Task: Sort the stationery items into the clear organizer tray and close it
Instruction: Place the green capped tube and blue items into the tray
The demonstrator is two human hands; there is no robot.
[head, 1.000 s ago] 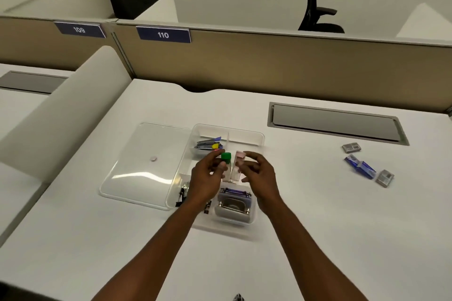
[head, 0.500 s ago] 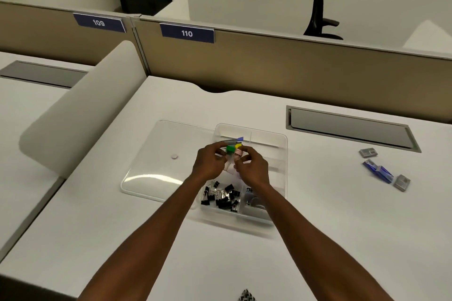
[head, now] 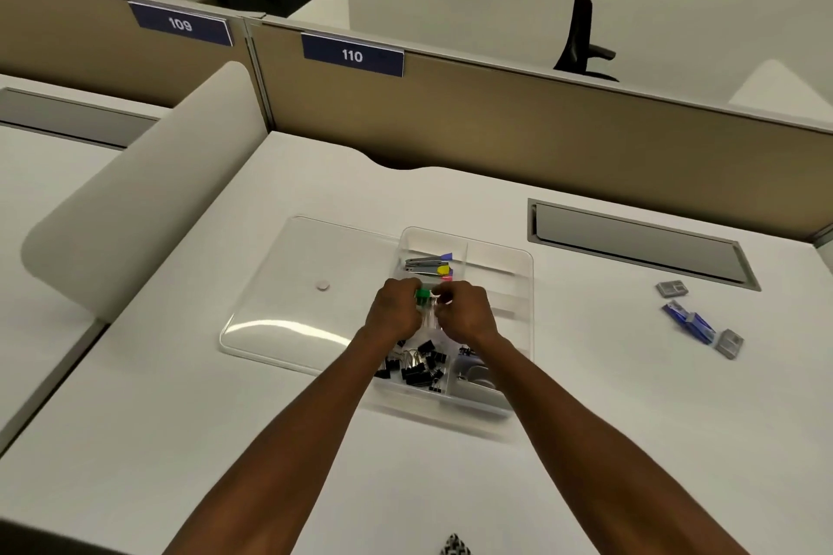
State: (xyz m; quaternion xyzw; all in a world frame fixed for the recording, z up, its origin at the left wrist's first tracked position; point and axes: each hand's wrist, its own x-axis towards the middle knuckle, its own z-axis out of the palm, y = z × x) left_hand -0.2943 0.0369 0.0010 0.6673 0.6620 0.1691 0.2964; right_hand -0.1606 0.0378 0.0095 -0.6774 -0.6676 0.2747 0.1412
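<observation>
Together, left hand and right hand pinch a green-capped vial over the tray

On the desk before you sits the organizer tray, its lid lying flat just to its left, touching it. In the tray's near-left compartment lie binder clips; staple removers lie in its far-left one. Your left hand and right hand meet above the tray's middle. Staple boxes lie well apart to the right.

Left hand and right hand together, fingers curled
</observation>
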